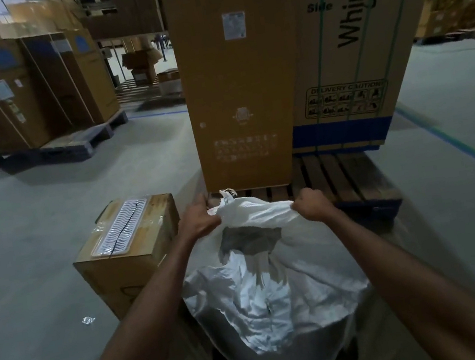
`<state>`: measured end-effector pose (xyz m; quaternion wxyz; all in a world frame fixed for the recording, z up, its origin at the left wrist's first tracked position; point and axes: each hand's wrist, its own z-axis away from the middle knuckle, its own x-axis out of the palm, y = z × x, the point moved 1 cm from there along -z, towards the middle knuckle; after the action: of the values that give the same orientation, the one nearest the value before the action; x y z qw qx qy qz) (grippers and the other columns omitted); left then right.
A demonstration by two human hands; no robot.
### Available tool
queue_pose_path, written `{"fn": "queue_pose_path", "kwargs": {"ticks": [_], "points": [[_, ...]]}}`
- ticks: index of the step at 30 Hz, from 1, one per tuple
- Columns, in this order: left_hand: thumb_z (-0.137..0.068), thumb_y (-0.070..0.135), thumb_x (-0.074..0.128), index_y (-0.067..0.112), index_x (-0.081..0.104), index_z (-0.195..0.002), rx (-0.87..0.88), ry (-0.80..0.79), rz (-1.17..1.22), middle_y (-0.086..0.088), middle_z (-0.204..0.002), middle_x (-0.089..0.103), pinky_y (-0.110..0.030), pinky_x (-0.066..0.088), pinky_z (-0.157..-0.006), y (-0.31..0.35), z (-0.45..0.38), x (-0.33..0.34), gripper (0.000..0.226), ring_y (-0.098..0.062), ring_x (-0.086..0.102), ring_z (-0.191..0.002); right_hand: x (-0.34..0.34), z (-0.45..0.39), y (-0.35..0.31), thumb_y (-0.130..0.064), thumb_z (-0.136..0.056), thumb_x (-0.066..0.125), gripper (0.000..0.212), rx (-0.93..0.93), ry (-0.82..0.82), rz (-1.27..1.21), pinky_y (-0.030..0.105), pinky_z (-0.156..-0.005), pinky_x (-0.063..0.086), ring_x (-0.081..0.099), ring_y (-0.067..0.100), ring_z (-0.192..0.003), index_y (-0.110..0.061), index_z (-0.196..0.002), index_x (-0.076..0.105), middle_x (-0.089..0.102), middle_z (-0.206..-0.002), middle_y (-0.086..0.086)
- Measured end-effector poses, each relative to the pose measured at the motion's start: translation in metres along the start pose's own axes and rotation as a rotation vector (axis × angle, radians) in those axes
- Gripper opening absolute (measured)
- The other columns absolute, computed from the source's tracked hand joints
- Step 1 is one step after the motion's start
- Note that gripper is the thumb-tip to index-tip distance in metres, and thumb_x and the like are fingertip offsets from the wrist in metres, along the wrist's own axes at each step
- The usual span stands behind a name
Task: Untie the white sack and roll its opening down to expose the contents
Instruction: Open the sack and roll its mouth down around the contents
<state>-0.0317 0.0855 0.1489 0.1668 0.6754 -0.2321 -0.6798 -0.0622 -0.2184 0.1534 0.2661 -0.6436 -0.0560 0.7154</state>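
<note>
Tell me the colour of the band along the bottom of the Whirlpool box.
Blue, a solid band across the base of the Whirlpool box, seen in the head view.

A single head-worn wide-angle camera looked forward and steeply down along both bare forearms, close above the white sack at the frame's bottom centre. Its view reached across the concrete floor to tall cardboard cartons on a wooden pallet straight ahead.

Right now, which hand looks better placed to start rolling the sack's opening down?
Probably the left hand: it grips the white sack beside its loose frayed top; the right hand holds the stretched far edge.
</note>
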Motion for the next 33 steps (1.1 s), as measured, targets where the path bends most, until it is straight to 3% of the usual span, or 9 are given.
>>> {"fn": "queue_pose_path", "kwargs": {"ticks": [3,7,15,17,21,23,27,30,33], "points": [[-0.057,0.056,0.09,0.02,0.055,-0.123,-0.094,-0.024,0.19,0.006,-0.112,0.059,-0.037,0.055,-0.085,0.001,-0.01,0.01,0.083,-0.021,0.062,-0.1,0.016,-0.023,0.003,-0.031,-0.08,0.071,0.042,0.075,-0.129,-0.217,0.037,-0.079,0.053,0.063,0.031,-0.098,-0.002,-0.111,0.068,0.065,-0.117,0.017],[-0.09,0.063,0.064,0.012,0.067,-0.115,-0.096,-0.167,0.06,-0.005,-0.108,0.067,-0.032,0.047,-0.073,0.008,-0.024,0.021,0.057,-0.025,0.064,-0.092,0.052,-0.061,0.016,-0.075,-0.058,0.079,0.108,0.185,-0.198,-0.468,0.047,-0.097,0.054,0.065,0.034,-0.115,-0.006,-0.137,0.059,0.062,-0.134,0.013],[-0.093,0.005,0.058,0.002,0.057,-0.129,-0.023,-0.129,0.074,-0.02,-0.13,0.061,-0.032,0.043,-0.082,0.015,-0.03,0.02,0.036,-0.031,0.058,-0.109,0.039,-0.054,-0.017,-0.009,-0.083,0.063,0.005,-0.017,-0.139,-0.257,0.029,-0.062,0.042,0.057,0.025,-0.08,-0.009,-0.084,0.058,0.056,-0.087,0.011],[-0.093,-0.001,0.059,0.005,0.046,-0.142,0.002,-0.115,0.137,-0.018,-0.142,0.054,-0.032,0.043,-0.091,0.021,-0.025,0.018,0.051,-0.033,0.053,-0.125,0.035,-0.055,-0.022,-0.004,-0.076,0.064,0.007,-0.027,-0.138,-0.389,0.03,-0.062,0.04,0.051,0.023,-0.072,-0.006,-0.071,0.06,0.057,-0.082,0.015],[-0.088,0.001,0.069,0.013,0.044,-0.141,0.088,-0.091,0.21,-0.016,-0.14,0.056,-0.044,0.052,-0.101,0.023,-0.017,0.017,0.06,-0.035,0.056,-0.127,0.027,-0.049,-0.028,-0.037,-0.091,0.071,0.035,-0.11,-0.098,-0.664,0.04,-0.088,0.05,0.061,0.021,-0.099,-0.008,-0.112,0.069,0.066,-0.111,0.008],[-0.088,0.014,0.07,0.014,0.04,-0.141,0.083,-0.082,0.239,-0.016,-0.139,0.056,-0.044,0.055,-0.097,0.02,-0.016,0.017,0.061,-0.036,0.057,-0.124,0.023,-0.043,-0.031,-0.043,-0.096,0.067,0.033,-0.24,-0.02,-0.683,0.037,-0.082,0.05,0.06,0.017,-0.096,-0.012,-0.106,0.064,0.064,-0.104,0.003],[-0.099,0.055,0.051,0.018,0.04,-0.142,-0.029,-0.056,0.275,-0.015,-0.146,0.053,-0.052,0.048,-0.104,0.015,-0.019,0.016,0.058,-0.036,0.056,-0.126,0.013,-0.043,-0.03,-0.025,-0.1,0.064,0.017,-0.439,0.182,-0.426,0.037,-0.072,0.05,0.055,0.018,-0.084,-0.015,-0.088,0.057,0.056,-0.092,0.003],[-0.107,0.036,0.046,0.018,0.06,-0.131,0.056,0.041,0.18,-0.013,-0.136,0.063,-0.04,0.048,-0.096,0.017,-0.021,0.015,0.033,-0.032,0.059,-0.119,0.008,-0.036,-0.032,-0.014,-0.103,0.056,0.009,-0.511,0.269,-0.144,0.044,-0.069,0.057,0.057,0.018,-0.08,-0.02,-0.109,0.056,0.056,-0.1,0.002],[-0.102,0.01,0.052,0.013,0.068,-0.125,0.122,0.077,0.138,-0.014,-0.125,0.066,-0.038,0.05,-0.09,0.023,-0.02,0.016,0.029,-0.031,0.061,-0.109,0.008,-0.024,-0.032,-0.012,-0.104,0.049,0.046,-0.578,0.364,0.145,0.031,-0.048,0.044,0.051,0.017,-0.062,-0.032,-0.144,0.036,0.048,-0.104,0.003]]}}
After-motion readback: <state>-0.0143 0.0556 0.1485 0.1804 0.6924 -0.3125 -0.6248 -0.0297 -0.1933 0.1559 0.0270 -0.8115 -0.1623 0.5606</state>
